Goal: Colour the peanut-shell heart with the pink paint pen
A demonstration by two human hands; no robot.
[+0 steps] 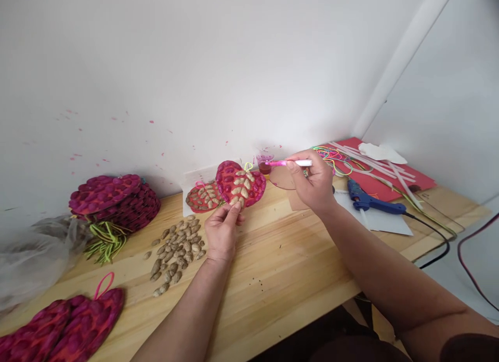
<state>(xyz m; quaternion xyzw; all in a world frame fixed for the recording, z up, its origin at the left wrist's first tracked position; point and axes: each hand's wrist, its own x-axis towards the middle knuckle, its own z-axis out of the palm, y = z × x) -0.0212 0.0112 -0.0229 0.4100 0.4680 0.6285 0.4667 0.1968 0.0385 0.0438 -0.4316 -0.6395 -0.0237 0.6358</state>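
Note:
My left hand (224,229) pinches the lower tip of a red heart ornament (255,188), holding it tilted up above the table. Peanuts in their shells cover the heart; those near its edge are magenta, while the middle ones stay tan. A yellow-green loop sticks out at its top. In my right hand (314,180) is a white paintbrush (300,163) with a pink-stained front end, pointing left toward the heart but apart from it. Below the brush tip stands a clear cup of dark pink liquid (265,167). Another heart with tan peanuts (202,196) lies behind my left hand.
Loose peanuts (179,250) lie left of my left arm. Farther left are a stack of magenta ornaments (113,198), green strings (107,242) and a plastic bag (35,258). A blue glue gun (372,202), glue sticks (374,162) and red sheets (419,180) sit at the right.

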